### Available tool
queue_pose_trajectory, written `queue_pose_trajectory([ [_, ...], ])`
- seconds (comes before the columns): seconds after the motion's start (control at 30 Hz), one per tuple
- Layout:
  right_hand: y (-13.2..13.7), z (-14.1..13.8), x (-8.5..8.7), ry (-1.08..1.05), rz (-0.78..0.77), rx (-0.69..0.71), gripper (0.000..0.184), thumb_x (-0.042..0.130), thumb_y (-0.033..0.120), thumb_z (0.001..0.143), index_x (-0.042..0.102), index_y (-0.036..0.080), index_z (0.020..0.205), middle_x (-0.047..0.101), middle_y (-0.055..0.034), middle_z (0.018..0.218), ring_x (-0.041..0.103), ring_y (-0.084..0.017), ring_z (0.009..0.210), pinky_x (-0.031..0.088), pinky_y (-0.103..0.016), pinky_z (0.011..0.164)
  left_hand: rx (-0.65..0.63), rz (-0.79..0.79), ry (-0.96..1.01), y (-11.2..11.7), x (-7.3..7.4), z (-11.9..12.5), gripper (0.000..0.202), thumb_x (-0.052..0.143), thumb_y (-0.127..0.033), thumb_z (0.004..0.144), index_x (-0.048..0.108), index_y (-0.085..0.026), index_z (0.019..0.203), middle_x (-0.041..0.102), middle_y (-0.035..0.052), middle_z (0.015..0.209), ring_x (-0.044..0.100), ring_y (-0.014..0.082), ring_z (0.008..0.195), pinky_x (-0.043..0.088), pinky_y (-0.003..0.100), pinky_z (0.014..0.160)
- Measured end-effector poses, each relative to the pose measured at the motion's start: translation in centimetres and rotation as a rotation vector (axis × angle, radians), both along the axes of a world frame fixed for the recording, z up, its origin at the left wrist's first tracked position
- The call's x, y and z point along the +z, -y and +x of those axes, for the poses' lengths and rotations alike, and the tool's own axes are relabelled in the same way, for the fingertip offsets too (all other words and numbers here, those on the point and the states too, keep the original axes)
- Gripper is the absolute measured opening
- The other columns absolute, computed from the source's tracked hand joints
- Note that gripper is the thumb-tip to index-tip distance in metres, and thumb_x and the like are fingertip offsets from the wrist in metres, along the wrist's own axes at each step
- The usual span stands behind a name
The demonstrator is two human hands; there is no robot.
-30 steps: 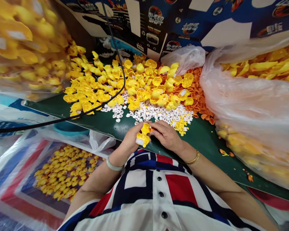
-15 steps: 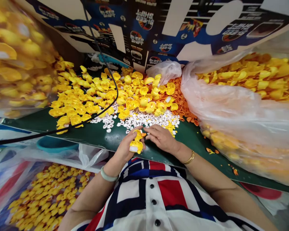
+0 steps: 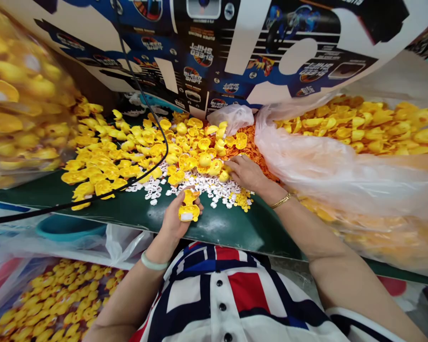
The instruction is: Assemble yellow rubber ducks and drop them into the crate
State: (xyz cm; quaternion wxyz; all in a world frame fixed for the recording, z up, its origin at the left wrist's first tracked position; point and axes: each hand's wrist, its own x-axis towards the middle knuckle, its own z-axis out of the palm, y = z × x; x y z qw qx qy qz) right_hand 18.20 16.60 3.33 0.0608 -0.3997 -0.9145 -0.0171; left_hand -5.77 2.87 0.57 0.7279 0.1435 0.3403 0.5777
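My left hand [image 3: 174,216] is closed round a yellow plastic duck half-shell [image 3: 190,207], its hollow side facing up, with a white patch at its lower end and a bit of orange at the top. My right hand [image 3: 246,172] reaches into the near right side of the pile of yellow duck shells [image 3: 196,137]; its fingertips are hidden among the pieces, so I cannot tell what they grip. Small white eye pieces [image 3: 214,187] lie in front of that pile. Tiny yellow parts [image 3: 243,199] sit below my right wrist, and orange pieces [image 3: 258,152] lie behind the hand.
A black cable [image 3: 135,178] loops across the table [image 3: 128,211]. Clear bags of yellow parts stand at left [image 3: 25,114] and right [image 3: 306,166]. Printed cardboard [image 3: 214,52] rises behind. Below left are a teal basin [image 3: 69,228] and a bag of ducks [image 3: 53,294].
My right hand has left the duck shell and moved away to the pile. My left hand still holds the shell, a little lower and further left in view. The camera view has shifted.
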Motion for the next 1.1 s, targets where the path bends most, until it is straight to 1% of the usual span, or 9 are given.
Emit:
queue_pose_trajectory([
  [0.2,0.3,0.4,0.0,-0.108,-0.069,-0.089,0.043,0.054,0.017,0.088,0.058,0.019,0.131,0.058,-0.0129,0.126,0.054,-0.027,0.109,0.047,-0.038,0.089,0.018,0.051,0.036,0.4,-1.0,-0.8,0.037,0.063,-0.041,0.084,0.057,-0.018,0.111,0.062,0.0052,0.077,0.061,0.0177,0.064,0.05,0.029,0.059],
  [0.33,0.9,1.0,1.2,-0.512,-0.132,-0.254,0.039,0.063,0.029,0.083,0.063,0.018,0.12,0.062,-0.0098,0.114,0.059,-0.024,0.098,0.049,-0.036,0.084,0.024,0.101,0.035,0.9,-1.4,-1.0,0.037,0.065,-0.041,0.082,0.057,-0.019,0.111,0.061,0.0048,0.076,0.061,0.0178,0.063,0.05,0.029,0.059],
  [0.4,1.9,1.1,1.6,-0.827,-0.402,-0.358,0.035,0.064,0.042,0.083,0.063,0.02,0.111,0.065,-0.0048,0.097,0.059,-0.018,0.079,0.05,-0.029,0.066,0.021,0.109,0.035,1.1,-1.4,-1.2,0.038,0.066,-0.042,0.082,0.057,-0.019,0.11,0.061,0.0046,0.076,0.06,0.018,0.062,0.049,0.029,0.058],
  [0.5,4.5,0.5,1.4,-1.232,-0.987,-0.497,0.042,0.061,0.061,0.083,0.059,0.02,0.093,0.057,0.0018,0.07,0.045,-0.01,0.051,0.032,-0.019,0.04,0.017,0.098,0.061,1.2,-1.3,-1.3,0.038,0.067,-0.042,0.082,0.057,-0.019,0.11,0.061,0.0049,0.076,0.06,0.0179,0.064,0.049,0.029,0.059],
  [0.67,9.3,-0.7,-0.2,-1.415,-1.52,-0.545,0.057,0.052,0.07,0.085,0.061,0.016,0.098,0.059,-0.002,0.072,0.036,-0.006,0.045,0.021,-0.016,0.035,0.008,0.103,0.088,1.2,-1.5,-1.4,0.037,0.066,-0.042,0.082,0.058,-0.019,0.11,0.061,0.0055,0.076,0.059,0.0178,0.065,0.05,0.029,0.059],
  [0.8,12.7,-1.0,-1.1,-1.106,-1.25,-0.576,0.063,0.035,0.073,0.091,0.061,0.017,0.098,0.059,-0.0025,0.071,0.04,-0.009,0.046,0.028,-0.02,0.038,0.014,0.104,0.094,1.1,-1.7,-1.3,0.034,0.063,-0.043,0.085,0.059,-0.02,0.109,0.063,0.0053,0.077,0.061,0.0186,0.065,0.051,0.03,0.059],
  [0.9,14.7,-1.2,-1.3,-0.552,-0.76,-0.523,0.052,0.038,0.064,0.095,0.061,0.018,0.098,0.066,-0.0061,0.081,0.06,-0.017,0.066,0.046,-0.028,0.059,0.045,0.046,0.097,0.9,-1.6,-1.3,0.033,0.058,-0.046,0.089,0.059,-0.019,0.107,0.064,0.0058,0.077,0.064,0.0195,0.066,0.052,0.03,0.058],
  [1.0,15.6,-1.4,-0.6,-0.049,-0.511,-0.481,0.049,0.04,0.061,0.097,0.062,0.018,0.102,0.069,-0.0101,0.085,0.067,-0.027,0.082,0.05,-0.037,0.073,0.053,-0.007,0.08,0.7,-1.3,-1.3,0.038,0.05,-0.05,0.093,0.06,-0.017,0.108,0.065,0.0066,0.076,0.066,0.0203,0.065,0.051,0.029,0.055],
  [1.1,15.2,-1.0,0.4,0.052,-0.38,-0.368,0.052,0.048,0.064,0.093,0.062,0.018,0.113,0.07,-0.0124,0.096,0.067,-0.03,0.093,0.053,-0.042,0.08,0.068,-0.041,0.042,0.7,-0.8,-1.3,0.04,0.046,-0.051,0.095,0.059,-0.016,0.109,0.066,0.0067,0.074,0.067,0.0211,0.063,0.051,0.029,0.053],
])
